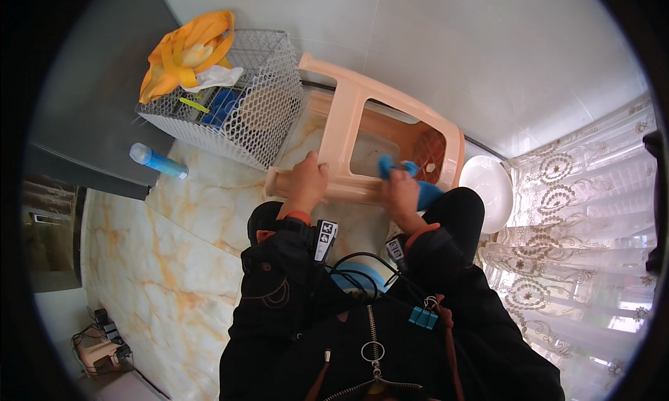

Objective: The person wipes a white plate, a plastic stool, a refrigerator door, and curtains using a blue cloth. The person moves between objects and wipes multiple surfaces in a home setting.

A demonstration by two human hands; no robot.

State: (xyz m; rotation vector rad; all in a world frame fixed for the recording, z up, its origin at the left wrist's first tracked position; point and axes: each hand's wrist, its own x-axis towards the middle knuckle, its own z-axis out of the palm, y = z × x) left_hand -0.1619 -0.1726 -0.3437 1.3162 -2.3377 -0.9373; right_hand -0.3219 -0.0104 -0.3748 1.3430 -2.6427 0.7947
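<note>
A peach plastic stool [342, 119] lies tipped on its side before me, its open frame facing me and its reddish-brown seat panel [431, 150] to the right. My left hand [308, 180] grips the near leg at its left end, thumb on top. In my right hand [401, 194] is a blue cloth [429, 196], pressed against the near side of the frame close to the seat. That hand is blurred by motion. Part of the cloth sticks up past the fingers, and the rest hangs toward my right knee.
At left stands a white mesh basket [261, 124] with an orange bag [196, 48] over it. Near it are a clear-and-blue bottle [159, 161] and a dark grey cabinet [99, 87]. A white basin [486, 194] and a lace curtain [554, 239] are at right. The tiled wall [460, 45] rises behind.
</note>
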